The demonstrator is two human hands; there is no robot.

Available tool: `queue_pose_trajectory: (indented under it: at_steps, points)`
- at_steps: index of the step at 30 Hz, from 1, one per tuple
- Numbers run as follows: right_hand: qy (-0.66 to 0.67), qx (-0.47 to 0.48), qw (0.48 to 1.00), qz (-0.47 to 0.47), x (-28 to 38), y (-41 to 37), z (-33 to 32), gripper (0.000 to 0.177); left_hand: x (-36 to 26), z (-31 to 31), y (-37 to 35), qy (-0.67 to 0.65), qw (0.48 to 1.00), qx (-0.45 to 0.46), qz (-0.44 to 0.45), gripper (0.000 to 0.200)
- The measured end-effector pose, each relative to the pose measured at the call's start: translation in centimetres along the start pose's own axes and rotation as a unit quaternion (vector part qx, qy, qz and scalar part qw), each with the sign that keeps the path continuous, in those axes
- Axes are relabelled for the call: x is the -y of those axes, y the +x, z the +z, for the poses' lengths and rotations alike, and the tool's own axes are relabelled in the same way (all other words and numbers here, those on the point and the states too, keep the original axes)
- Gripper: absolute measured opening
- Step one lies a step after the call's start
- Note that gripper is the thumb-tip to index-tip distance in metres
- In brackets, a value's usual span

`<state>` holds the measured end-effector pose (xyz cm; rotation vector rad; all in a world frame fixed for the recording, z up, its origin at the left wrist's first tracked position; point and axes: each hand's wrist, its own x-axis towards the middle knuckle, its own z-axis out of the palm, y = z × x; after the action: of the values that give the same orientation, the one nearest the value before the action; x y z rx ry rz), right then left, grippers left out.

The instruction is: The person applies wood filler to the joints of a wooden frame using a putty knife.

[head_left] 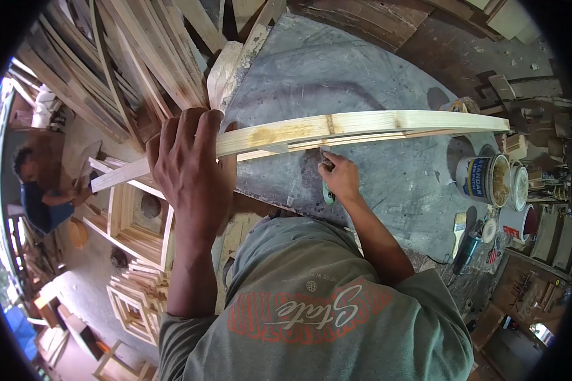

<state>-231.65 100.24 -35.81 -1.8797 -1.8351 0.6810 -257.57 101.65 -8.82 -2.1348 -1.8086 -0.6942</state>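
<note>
My left hand (190, 166) is wrapped around a long pale wooden strip (362, 120), near its left end. Held above the grey worktable (388, 197), the strip stretches across to the right and looks curved in this wide lens. Brownish patches mark its top face, and a thinner pale edge runs along its near side. In my right hand (340, 176) is a putty knife with a green handle (328, 192); its tip is at the near edge of the strip, around mid-length. The fingers hide most of the blade.
A labelled putty bucket (478, 178) and other tubs stand at the table's right, near a power tool (469, 246) and brush (459, 228). Long boards (140, 51) lean at upper left. Wooden frames (133, 305) are stacked on the floor; another person (41, 190) is at far left.
</note>
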Motion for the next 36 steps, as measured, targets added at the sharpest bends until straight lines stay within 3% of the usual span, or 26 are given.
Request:
queue_pose_trajectory:
  at_steps: [4,7,11,14,16,18,19,22,24,26,28,30,33,35,36]
  points:
    - [0.011,-0.022,1.0,-0.013,-0.6,0.4,0.3,0.037,-0.1,0.1,0.1,0.006,1.0,-0.001,-0.003,0.023]
    - [0.027,0.082,0.996,0.005,0.7,-0.7,-1.6,0.035,-0.4,0.1,0.2,0.027,1.0,0.0,-0.007,0.029]
    - [0.118,0.088,0.988,0.034,-0.4,-3.9,-4.2,0.035,-0.7,0.0,0.8,0.027,0.998,0.047,-0.04,0.043]
    - [0.165,0.105,0.979,0.066,-3.0,-6.5,-7.8,0.037,-0.5,-0.1,1.1,0.013,0.999,0.042,-0.017,0.053]
    - [0.191,0.077,0.977,0.063,-6.7,-8.5,-8.8,0.037,0.1,-0.7,1.6,-0.013,0.994,0.104,-0.019,0.063]
    - [0.221,0.059,0.971,0.068,-9.3,-10.2,-10.9,0.036,0.4,-2.6,3.0,-0.108,0.973,0.206,0.008,0.068]
    - [0.236,0.052,0.968,0.071,-10.4,-10.9,-12.0,0.035,-0.3,-3.5,3.9,-0.069,0.968,0.238,0.045,0.076]
    - [0.256,0.036,0.961,0.101,-13.1,-12.6,-15.1,0.035,-8.1,-4.0,7.2,-0.156,0.964,0.114,0.184,0.082]
    - [0.271,0.017,0.959,0.088,-14.4,-13.2,-16.4,0.034,-15.7,-0.7,8.6,-0.207,0.935,-0.006,0.286,0.079]
    - [0.271,0.012,0.958,0.088,-15.3,-13.8,-17.4,0.033,-24.4,0.1,8.9,-0.191,0.952,0.04,0.235,0.077]
    - [0.289,0.006,0.955,0.072,-15.9,-14.0,-18.3,0.035,-28.8,3.6,9.7,-0.125,0.964,0.056,0.226,0.069]
    - [0.303,0.001,0.951,0.06,-16.7,-14.3,-18.9,0.035,-30.7,5.5,11.0,-0.079,0.964,0.207,0.15,0.052]
    - [0.331,-0.001,0.942,0.054,-18.3,-14.9,-19.0,0.035,-29.9,7.6,12.1,-0.049,0.979,0.137,0.141,0.036]
    - [0.357,0.005,0.933,0.051,-19.7,-15.0,-19.0,0.034,-28.9,4.8,13.8,-0.038,0.986,0.092,0.133,0.03]
    - [0.371,0.013,0.927,0.059,-20.5,-15.0,-18.9,0.034,-28.5,2.2,14.6,-0.042,0.989,0.027,0.14,0.028]
